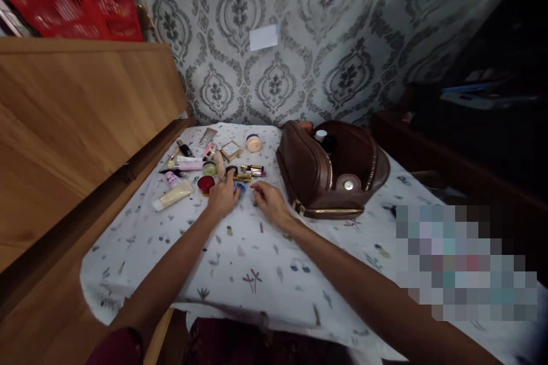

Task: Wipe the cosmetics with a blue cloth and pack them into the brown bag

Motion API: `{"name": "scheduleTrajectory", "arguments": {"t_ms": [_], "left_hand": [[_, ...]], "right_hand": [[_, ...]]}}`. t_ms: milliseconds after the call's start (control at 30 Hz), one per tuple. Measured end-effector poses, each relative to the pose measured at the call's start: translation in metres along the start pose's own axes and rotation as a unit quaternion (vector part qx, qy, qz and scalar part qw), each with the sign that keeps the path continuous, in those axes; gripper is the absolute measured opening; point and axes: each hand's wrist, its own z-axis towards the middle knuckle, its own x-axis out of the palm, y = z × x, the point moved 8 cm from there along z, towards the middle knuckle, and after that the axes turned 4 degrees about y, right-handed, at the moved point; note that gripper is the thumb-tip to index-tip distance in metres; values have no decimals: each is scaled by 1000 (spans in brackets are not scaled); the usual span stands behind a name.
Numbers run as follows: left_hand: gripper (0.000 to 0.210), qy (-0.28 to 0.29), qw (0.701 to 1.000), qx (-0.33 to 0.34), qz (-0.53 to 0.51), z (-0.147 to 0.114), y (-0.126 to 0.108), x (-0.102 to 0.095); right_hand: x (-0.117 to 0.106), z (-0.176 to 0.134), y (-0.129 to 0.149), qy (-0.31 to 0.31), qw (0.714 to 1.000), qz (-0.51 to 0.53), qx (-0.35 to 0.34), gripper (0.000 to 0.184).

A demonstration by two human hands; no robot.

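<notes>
My left hand (224,198) reaches in among small cosmetics, its index finger stretched forward and thumb apart. Beside its thumb lies a small blue item (242,188), partly hidden by the hand. A dark-lidded jar (232,170) is at its fingertips, and a red jar (206,184) stands just left of it. My right hand (270,203) hovers over or rests on the cloth, fingers loosely bent and apart, with nothing visible in them. Gold lipstick tubes (252,167) lie beyond both hands. Right of them stands a brown cosmetic bag (305,168), unzipped, with a white-capped item (321,136) inside.
A cream tube (173,196), a pink tube (188,165), a square compact (231,150) and a powder jar (254,143) lie on the patterned tablecloth (252,251). A wooden cabinet (89,97) borders the left, with a red basket (77,0) on top. A blurred patch covers the right side.
</notes>
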Motion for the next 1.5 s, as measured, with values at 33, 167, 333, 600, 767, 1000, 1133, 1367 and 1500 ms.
{"name": "scheduleTrajectory", "arguments": {"t_ms": [33,167,333,600,767,1000,1133,1367,1500], "left_hand": [[59,-1,1000,0,2,1,-1,0],[55,6,1000,-3,5,6,-1,3],[48,17,1000,-7,0,7,-1,6],[46,29,1000,3,-10,7,-3,6],[42,29,999,3,-15,7,-1,7],[29,4,998,32,-46,-2,-2,2],[26,-45,996,36,-67,-3,10,-18],[38,-148,980,-86,-103,43,109,-63],[36,-136,980,-88,-118,87,144,-63]], "right_hand": [[0,0,0,0,1000,-2,-2,26],[1,1,-2,0,1000,-7,-6,25],[3,1,-5,7,1000,-7,-8,25],[3,1,-5,12,999,3,-30,23],[1,-1,-4,9,999,13,-42,24],[1,-2,-8,22,999,41,-21,25],[1,-1,-12,24,998,57,-2,23],[-1,-1,-11,17,997,71,11,20],[-3,-1,-9,14,997,77,9,17]]}}
